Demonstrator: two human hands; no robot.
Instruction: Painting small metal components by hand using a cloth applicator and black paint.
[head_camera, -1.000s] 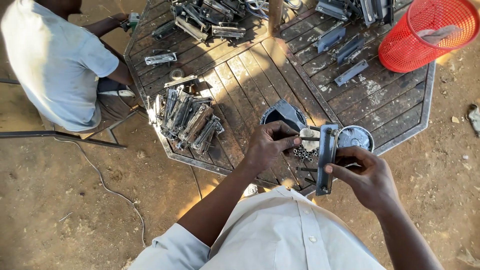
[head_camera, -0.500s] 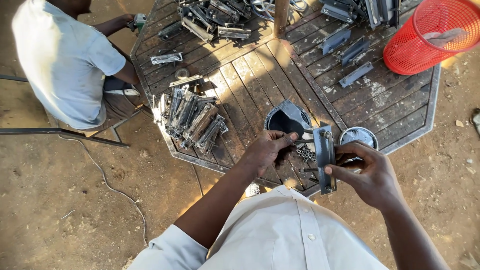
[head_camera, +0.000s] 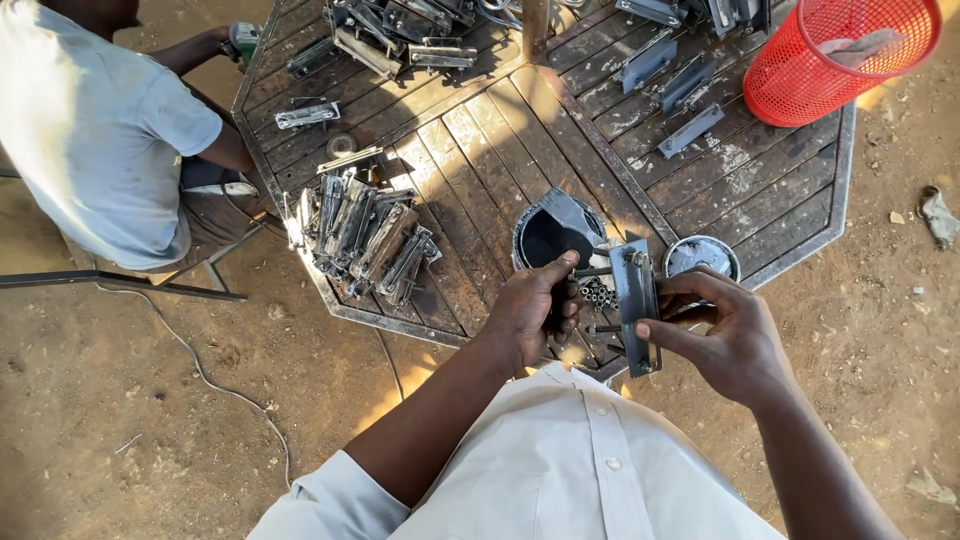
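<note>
My right hand (head_camera: 722, 335) grips a flat grey metal bracket (head_camera: 636, 300), holding it upright on edge over the near rim of the wooden table (head_camera: 480, 150). My left hand (head_camera: 537, 307) pinches a thin bolt (head_camera: 590, 271) whose tip touches the bracket's upper part. A small pile of bolts (head_camera: 597, 294) lies on the slats between the hands. Just beyond them stands a dark cut-open can (head_camera: 556, 230).
A heap of metal brackets (head_camera: 362, 235) lies at the table's left edge, more metal parts (head_camera: 670, 70) at the back. A red mesh basket (head_camera: 835, 50) stands far right, a round tin (head_camera: 700, 256) nearby. Another person (head_camera: 95, 130) sits at left. A cable (head_camera: 200, 375) trails across dirt.
My left hand has lifted from the bolt pile with a bolt and brought it to the bracket. My right hand raised the bracket and moved it slightly left.
</note>
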